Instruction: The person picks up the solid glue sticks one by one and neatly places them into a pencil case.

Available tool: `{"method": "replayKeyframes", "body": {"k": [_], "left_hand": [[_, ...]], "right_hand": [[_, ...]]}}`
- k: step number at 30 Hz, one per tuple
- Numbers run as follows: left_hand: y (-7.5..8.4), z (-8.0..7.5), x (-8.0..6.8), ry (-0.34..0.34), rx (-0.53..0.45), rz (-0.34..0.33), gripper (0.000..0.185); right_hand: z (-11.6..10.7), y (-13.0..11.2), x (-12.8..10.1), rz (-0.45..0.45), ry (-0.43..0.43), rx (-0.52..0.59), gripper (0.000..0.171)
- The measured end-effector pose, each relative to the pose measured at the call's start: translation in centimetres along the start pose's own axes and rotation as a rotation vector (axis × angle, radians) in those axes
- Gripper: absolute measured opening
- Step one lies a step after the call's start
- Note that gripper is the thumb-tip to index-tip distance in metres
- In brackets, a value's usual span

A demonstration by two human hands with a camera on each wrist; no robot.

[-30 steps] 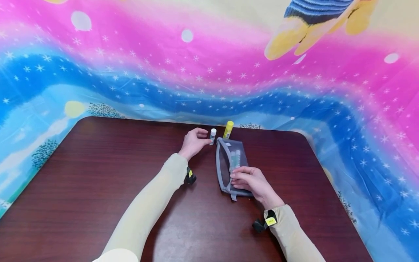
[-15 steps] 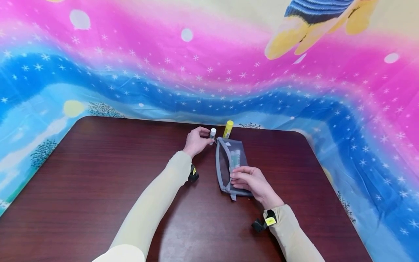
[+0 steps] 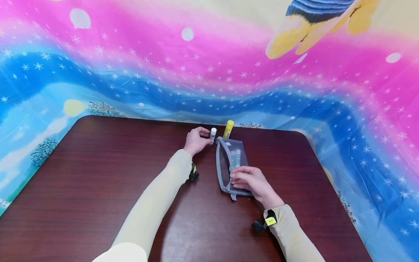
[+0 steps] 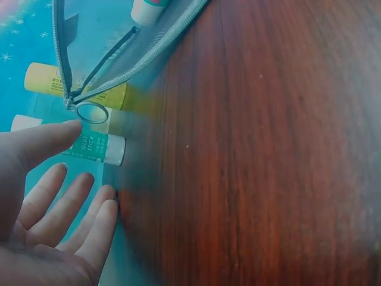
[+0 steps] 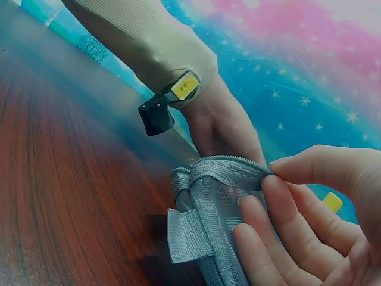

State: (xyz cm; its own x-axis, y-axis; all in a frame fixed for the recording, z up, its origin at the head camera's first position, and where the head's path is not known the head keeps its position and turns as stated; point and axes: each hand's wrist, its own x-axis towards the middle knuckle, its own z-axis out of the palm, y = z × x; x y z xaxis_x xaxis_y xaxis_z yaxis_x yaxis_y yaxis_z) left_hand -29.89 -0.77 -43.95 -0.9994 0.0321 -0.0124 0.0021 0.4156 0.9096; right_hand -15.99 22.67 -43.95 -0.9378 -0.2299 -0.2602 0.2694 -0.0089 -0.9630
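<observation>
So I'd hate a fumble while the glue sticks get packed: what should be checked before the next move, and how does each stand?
1. Grey mesh zip pouch open: ok, zipper parted.
2. Right hand steadies pouch: ok, fingers pinch its zipper edge.
3. Left hand grip on white-capped green-labelled glue stick: not ok, thumb only touches it, fingers straight.
4. Yellow glue stick within reach: ok, beside the white-capped one.
5. Room inside pouch: cannot tell, two sticks already inside.

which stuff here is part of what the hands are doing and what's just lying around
In use:
- white glue stick, touched by the left hand
- grey mesh pouch, its edge pinched by the right hand

Lying about:
- yellow glue stick
- table
</observation>
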Motion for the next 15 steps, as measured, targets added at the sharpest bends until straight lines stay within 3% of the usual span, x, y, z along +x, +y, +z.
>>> {"method": "replayKeyframes", "body": {"k": [15], "left_hand": [[-0.2,0.76,0.02,-0.006,0.052,-0.004,0.03]], "right_hand": [[0.02,-0.05,-0.06,0.003,0.003,0.007,0.036]]}}
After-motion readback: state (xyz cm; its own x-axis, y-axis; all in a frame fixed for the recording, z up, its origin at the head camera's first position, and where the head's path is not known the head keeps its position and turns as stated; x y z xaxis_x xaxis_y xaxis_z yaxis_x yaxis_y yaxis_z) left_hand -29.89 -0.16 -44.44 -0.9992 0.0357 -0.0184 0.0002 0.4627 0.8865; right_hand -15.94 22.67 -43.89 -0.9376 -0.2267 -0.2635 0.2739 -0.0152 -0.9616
